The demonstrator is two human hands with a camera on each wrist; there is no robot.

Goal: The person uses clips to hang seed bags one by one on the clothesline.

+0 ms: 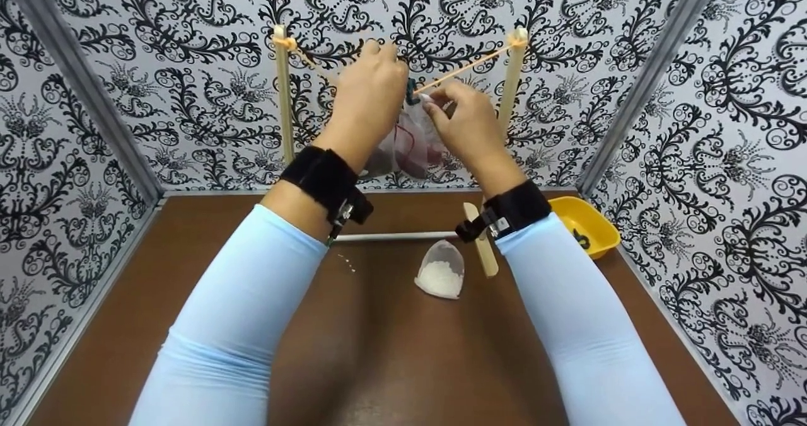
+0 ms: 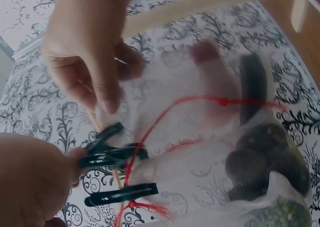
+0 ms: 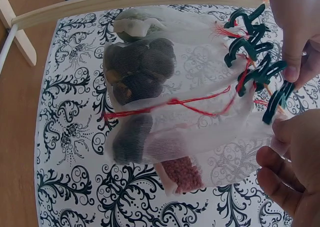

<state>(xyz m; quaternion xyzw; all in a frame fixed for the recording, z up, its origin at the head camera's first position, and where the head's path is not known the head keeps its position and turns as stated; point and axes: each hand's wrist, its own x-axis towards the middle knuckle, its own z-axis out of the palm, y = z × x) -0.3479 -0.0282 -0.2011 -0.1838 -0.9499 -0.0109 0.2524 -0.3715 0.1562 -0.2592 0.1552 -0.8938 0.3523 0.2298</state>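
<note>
Between two wooden posts, several sheer white mesh bags with red drawstrings hang from an orange cord. They contain dark round lumps, small red beans and small green grains. Several dark green clips grip the bag tops along the cord. My left hand pinches one green clip between thumb and fingers at the cord. Just right of it, my right hand pinches the top edge of a mesh bag between thumb and forefinger. The head view hides the left fingertips.
Wooden posts stand on either side of my hands, with a wooden foot and a white rod below. On the brown table lies a small mesh bag of white grains. A yellow bowl holds dark clips.
</note>
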